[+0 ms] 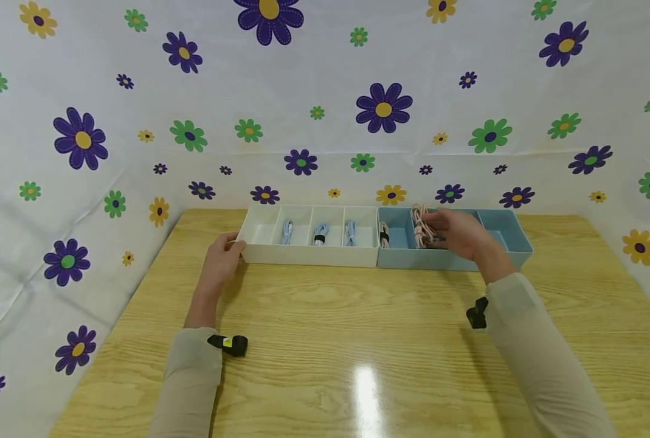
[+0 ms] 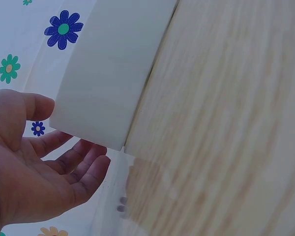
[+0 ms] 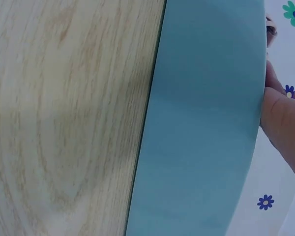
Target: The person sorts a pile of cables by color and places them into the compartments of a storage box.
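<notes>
Head view: right hand [image 1: 458,234] is pinching a pink cable [image 1: 422,226] over the blue tray [image 1: 513,234]; loops are likely snagging its dividers. Left hand [image 1: 222,255], fingers spread, is touching the white tray [image 1: 259,228].

right hand [image 1: 458,234] hiding pink cable [image 1: 422,226] partly, plugs too small

The setting is a staged tabletop recording booth, not a lived-in room. A flower-printed white backdrop cloth [image 1: 325,91] covers the rear and both side walls. A bare wooden table [image 1: 357,353] carries only two divided organizer trays, one white [image 1: 308,252] and one blue [image 1: 500,222].
</notes>
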`<state>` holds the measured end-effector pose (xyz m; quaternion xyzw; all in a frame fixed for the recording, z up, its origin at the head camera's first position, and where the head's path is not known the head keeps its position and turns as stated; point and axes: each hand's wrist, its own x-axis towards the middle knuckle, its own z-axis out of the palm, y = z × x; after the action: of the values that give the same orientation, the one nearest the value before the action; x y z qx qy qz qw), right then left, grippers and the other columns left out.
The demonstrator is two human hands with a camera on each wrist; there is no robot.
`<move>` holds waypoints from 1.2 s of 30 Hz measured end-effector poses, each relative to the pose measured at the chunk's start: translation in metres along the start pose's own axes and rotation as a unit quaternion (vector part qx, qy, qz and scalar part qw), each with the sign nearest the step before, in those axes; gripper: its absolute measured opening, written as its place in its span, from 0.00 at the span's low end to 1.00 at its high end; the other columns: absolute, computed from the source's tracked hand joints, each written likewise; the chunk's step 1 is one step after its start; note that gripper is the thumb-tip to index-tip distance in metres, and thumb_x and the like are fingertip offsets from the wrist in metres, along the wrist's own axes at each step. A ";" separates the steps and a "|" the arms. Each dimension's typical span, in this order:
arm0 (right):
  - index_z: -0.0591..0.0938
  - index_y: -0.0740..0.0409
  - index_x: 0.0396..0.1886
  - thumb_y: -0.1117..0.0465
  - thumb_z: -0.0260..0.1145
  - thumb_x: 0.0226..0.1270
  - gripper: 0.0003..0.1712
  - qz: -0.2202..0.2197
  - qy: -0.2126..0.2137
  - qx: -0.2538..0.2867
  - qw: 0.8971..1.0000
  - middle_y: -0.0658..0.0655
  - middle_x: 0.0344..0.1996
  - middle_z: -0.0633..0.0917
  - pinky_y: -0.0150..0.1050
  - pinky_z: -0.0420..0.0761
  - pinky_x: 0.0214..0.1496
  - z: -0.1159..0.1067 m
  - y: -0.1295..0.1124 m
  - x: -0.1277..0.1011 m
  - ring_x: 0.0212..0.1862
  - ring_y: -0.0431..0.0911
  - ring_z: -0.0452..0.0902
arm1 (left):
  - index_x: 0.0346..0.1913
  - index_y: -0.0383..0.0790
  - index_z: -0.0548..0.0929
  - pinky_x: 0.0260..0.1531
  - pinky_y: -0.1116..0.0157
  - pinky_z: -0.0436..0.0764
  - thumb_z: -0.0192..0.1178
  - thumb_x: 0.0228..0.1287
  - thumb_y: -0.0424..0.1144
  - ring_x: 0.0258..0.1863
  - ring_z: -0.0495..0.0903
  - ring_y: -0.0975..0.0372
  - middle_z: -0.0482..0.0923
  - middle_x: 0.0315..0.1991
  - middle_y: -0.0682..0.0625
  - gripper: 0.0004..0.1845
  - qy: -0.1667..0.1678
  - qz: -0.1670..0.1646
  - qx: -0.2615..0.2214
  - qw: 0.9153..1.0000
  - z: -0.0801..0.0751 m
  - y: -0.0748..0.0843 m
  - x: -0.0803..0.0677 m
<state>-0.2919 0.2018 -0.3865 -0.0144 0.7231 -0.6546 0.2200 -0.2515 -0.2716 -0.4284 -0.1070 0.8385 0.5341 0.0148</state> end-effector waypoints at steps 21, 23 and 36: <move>0.65 0.75 0.69 0.54 0.41 0.82 0.30 0.027 0.054 -0.021 0.998 0.58 0.52 0.74 0.53 0.67 0.69 0.007 -0.014 -0.001 0.52 0.50 0.73 | 0.75 0.39 0.61 0.53 0.56 0.71 0.45 0.78 0.49 0.59 0.68 0.47 0.65 0.68 0.36 0.30 -0.003 0.000 -0.003 1.000 -0.002 0.000 -0.002; 0.69 0.74 0.66 0.56 0.44 0.81 0.27 0.027 0.062 -0.040 0.997 0.55 0.46 0.77 0.51 0.71 0.66 0.007 -0.017 -0.002 0.46 0.47 0.76 | 0.75 0.39 0.61 0.52 0.57 0.71 0.45 0.78 0.49 0.59 0.68 0.47 0.65 0.67 0.36 0.30 -0.005 -0.001 -0.001 1.000 -0.001 0.000 -0.001; 0.72 0.74 0.61 0.53 0.45 0.80 0.29 0.036 0.068 -0.117 0.990 0.60 0.47 0.76 0.53 0.72 0.65 0.010 -0.026 -0.007 0.46 0.50 0.75 | 0.75 0.39 0.61 0.49 0.59 0.71 0.45 0.78 0.48 0.56 0.68 0.47 0.66 0.66 0.36 0.29 -0.003 -0.006 0.001 1.000 -0.001 0.002 -0.001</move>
<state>-0.2890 0.1907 -0.3597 0.0305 0.8080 -0.5567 0.1904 -0.2509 -0.2715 -0.4261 -0.1111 0.8383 0.5334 0.0204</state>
